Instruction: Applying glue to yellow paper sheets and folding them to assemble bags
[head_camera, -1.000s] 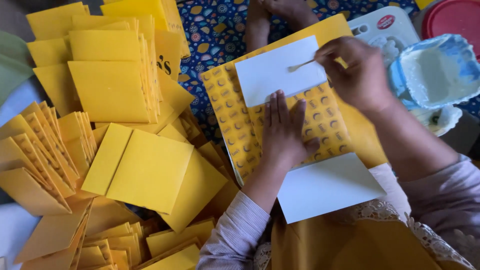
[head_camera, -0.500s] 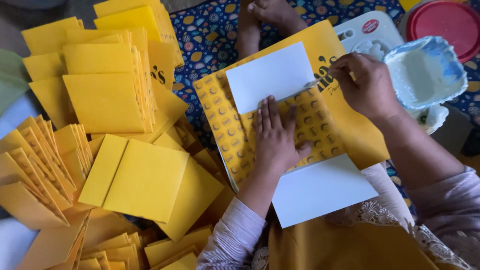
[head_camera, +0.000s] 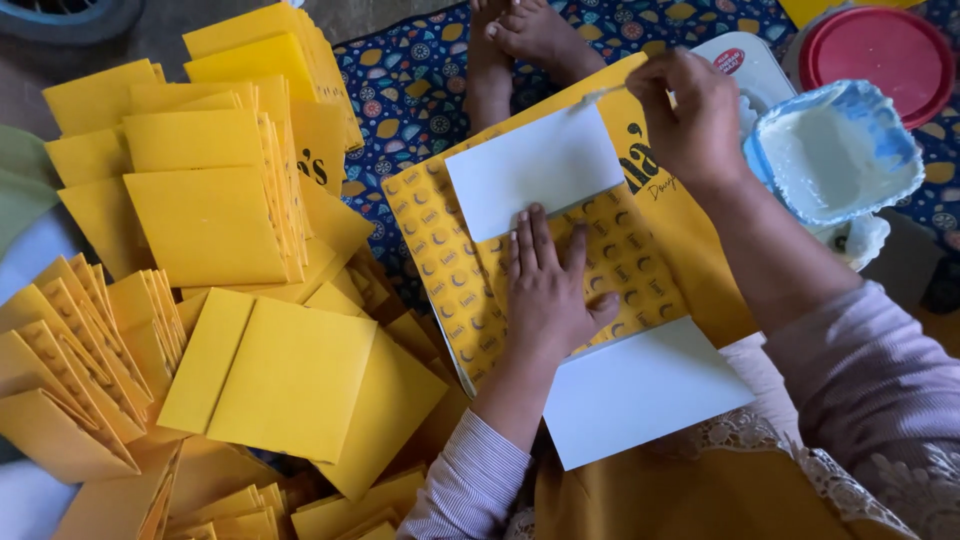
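Left hand (head_camera: 545, 290) pressed flat, fingers spread and released, on a yellow patterned sheet (head_camera: 470, 290) lying across the lap over a blue patterned cloth (head_camera: 410, 90); right hand (head_camera: 690, 120) with fingers pinched on a thin brush (head_camera: 605, 93), tip touching the upper edge of the sheet's far white flap (head_camera: 535, 170); second white flap (head_camera: 640, 390) nearer the body; white bowl of paste (head_camera: 830, 150) just right of the hand; stacks of folded yellow envelopes (head_camera: 210, 200) at left; red lid (head_camera: 880, 50) beyond the bowl.
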